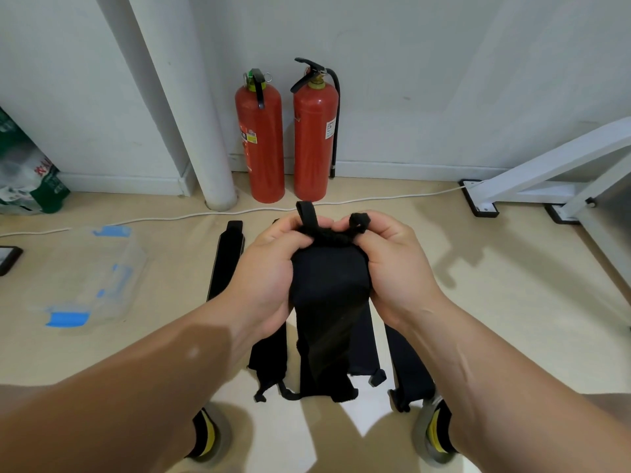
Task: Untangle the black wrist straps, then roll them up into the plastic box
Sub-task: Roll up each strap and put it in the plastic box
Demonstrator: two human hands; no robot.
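My two bare forearms [136, 387] fill the bottom of the view and meet at the grips. The left grip [269, 268] and the right grip [396, 264] are both clenched round the top of one black wrist strap [327, 285], fingers curled over its bunched upper edge and thumbs behind. I hold it in the air above the floor [478, 302]. A thumb loop [307, 213] sticks up by the left grip and a knotted end [359, 221] by the right. The strap is wide, soft, matte webbing, hanging limp in one flat band. Its tail drops to the other straps [269, 356] heaped between my shoes [208, 435], and I cannot tell whether it is free of them. That is my worry: if a loop there is caught, rolling will drag the heap up and tighten the snarl. The fabric is also springy enough, I judge, that a loose roll would open once one grip lets go. One more strap [227, 257] lies flat and straight just left of my hands. The clear plastic box [133, 254] with blue clips sits well apart to the left, a long reach for a roll held one-handed.
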